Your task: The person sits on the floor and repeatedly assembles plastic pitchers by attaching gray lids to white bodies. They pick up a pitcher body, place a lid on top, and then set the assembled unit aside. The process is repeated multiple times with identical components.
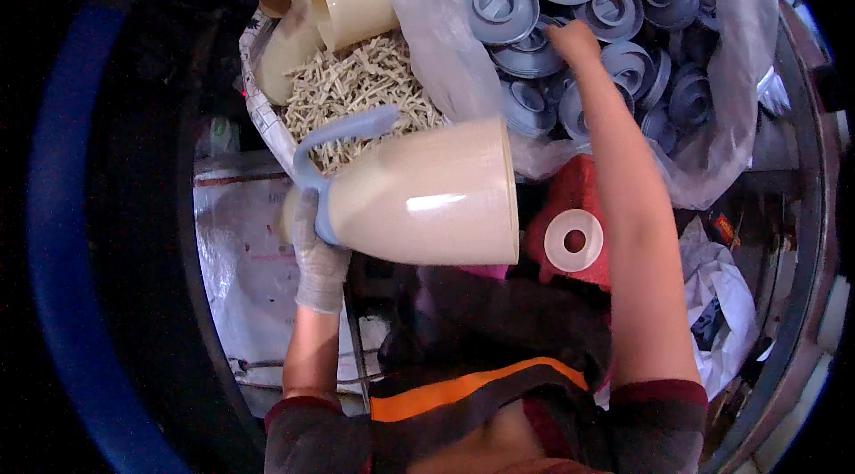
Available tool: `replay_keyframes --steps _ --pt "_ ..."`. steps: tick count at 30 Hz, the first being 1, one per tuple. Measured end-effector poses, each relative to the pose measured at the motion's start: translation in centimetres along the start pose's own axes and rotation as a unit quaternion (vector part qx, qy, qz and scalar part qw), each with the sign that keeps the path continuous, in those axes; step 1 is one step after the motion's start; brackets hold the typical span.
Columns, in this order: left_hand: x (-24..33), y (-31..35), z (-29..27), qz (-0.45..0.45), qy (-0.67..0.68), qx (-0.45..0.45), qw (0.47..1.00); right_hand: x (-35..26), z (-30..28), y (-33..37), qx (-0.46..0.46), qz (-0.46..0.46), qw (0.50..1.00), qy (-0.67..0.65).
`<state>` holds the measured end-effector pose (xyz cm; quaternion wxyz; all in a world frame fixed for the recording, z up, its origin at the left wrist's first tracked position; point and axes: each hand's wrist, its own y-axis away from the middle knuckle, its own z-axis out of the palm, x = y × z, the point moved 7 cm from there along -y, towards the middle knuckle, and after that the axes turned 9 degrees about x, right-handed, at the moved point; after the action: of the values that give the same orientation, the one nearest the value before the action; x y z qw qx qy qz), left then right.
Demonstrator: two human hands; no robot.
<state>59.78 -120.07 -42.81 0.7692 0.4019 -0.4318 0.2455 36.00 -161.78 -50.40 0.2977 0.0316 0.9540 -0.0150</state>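
My left hand, in a whitish glove, is closed round the narrow end of a cream plastic jug body. The jug body lies on its side in the air, its wide open end facing right. A light blue handle with a matching collar is fitted at the narrow end. Stretched far forward, my right hand is in a bag of blue-grey round plastic bases. Its fingers are closed at the edge of one base; the fingertips are partly hidden.
A clear plastic bag lines the bases' container. Left of it, a sack holds many small cream plastic pieces and more cream shells. A white ring sits on a red block. A crumpled white bag lies at right.
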Motion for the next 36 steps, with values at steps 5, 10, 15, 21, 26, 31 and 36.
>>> replay_keyframes --steps 5,10,15,21,26,31,36 --pt "-1.5 -0.8 0.9 -0.049 0.052 0.055 0.996 1.6 1.4 1.3 -0.194 -0.014 0.98 -0.025" --pt "-2.0 -1.1 2.5 -0.049 0.089 0.024 0.995 1.7 0.9 4.3 -0.21 0.104 0.957 -0.171" --pt "-1.9 1.9 3.1 -0.036 0.078 0.01 0.996 1.4 -11.4 11.3 -0.072 -0.053 0.931 -0.355" --pt "-5.0 6.6 5.6 -0.092 0.064 -0.074 0.991 3.4 -22.2 30.4 -0.015 -0.222 0.858 -0.464" --pt "-6.6 8.9 7.2 -0.118 0.069 -0.183 0.974 8.6 -25.6 33.4 0.074 -0.201 0.83 -0.515" --pt "-6.8 10.8 7.4 -0.105 0.065 -0.222 0.967 10.2 -25.7 36.2 0.062 -0.108 0.819 -0.561" --pt "-6.6 12.3 6.4 -0.056 0.06 -0.257 0.963 10.6 -25.8 38.9 0.032 -0.101 0.884 -0.455"
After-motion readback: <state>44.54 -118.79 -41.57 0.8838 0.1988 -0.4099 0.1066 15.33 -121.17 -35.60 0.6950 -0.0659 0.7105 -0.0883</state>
